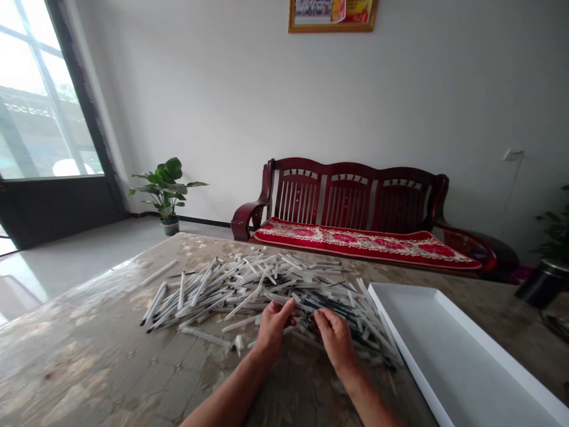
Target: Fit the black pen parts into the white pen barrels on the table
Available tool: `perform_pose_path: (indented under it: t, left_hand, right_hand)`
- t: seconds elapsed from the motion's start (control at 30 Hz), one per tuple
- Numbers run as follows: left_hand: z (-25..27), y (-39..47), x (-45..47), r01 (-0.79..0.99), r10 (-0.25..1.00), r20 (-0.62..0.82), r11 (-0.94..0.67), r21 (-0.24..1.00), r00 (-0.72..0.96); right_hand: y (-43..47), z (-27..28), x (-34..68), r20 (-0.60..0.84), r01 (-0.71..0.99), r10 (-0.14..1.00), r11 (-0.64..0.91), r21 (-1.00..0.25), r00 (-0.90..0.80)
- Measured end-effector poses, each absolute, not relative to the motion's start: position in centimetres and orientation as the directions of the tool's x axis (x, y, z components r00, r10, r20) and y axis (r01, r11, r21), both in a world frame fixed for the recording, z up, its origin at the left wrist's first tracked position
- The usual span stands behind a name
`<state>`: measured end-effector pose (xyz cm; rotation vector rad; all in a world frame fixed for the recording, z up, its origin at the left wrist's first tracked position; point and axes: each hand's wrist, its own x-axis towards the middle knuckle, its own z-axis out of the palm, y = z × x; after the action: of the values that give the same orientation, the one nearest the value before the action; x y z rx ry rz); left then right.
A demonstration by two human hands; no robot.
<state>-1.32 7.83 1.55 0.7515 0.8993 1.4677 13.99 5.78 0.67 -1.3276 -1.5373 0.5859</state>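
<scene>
A wide heap of white, translucent pen barrels (208, 299), many with dark ends, is spread over the table in front of me. Thin dark rods (329, 302) lie among them on the right side of the heap. My left hand (273, 329) is closed at the heap's near edge, thumb and fingers pinched around what looks like a white pen barrel (302, 306) that points to the right. Close by, my right hand (332, 332) has its thumb and forefinger pressed together at that barrel's far end; what lies between those fingertips is too small to make out.
A shallow white tray (471, 367) stands right of the heap on the patterned tabletop (111, 356). Beyond the table is a dark red wooden bench (347, 190) with a red cover. A potted plant (166, 187) stands on the floor at left, and a dark pot (544, 281) at right.
</scene>
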Motion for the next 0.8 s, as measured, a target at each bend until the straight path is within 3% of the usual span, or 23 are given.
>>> perform_pose_path:
  t: [0.2,0.43,0.67,0.8]
  left_hand:
    - [1.61,7.75,-1.31,-0.482,0.996,-0.029,-0.014,0.876,-0.081]
    - [1.71,7.77,-1.31,-0.480,0.994,-0.033,-0.019,0.877,-0.100]
    - [1.89,7.65,-1.17,-0.473,0.993,-0.027,-0.030,0.881,-0.113]
    - [1.94,7.65,-1.16,-0.467,0.993,-0.027,-0.031,0.884,-0.117]
  right_hand:
    - [6.18,0.78,14.02,0.208,0.257,0.973,0.177,-0.950,0.102]
    - [6.20,1.10,14.20,0.351,0.312,0.928,0.299,-0.902,0.122]
    - [5.92,1.32,14.27,0.358,0.447,0.927,0.273,-0.852,0.116]
    - [5.89,1.44,14.29,0.412,0.407,0.902,0.331,-0.851,0.128]
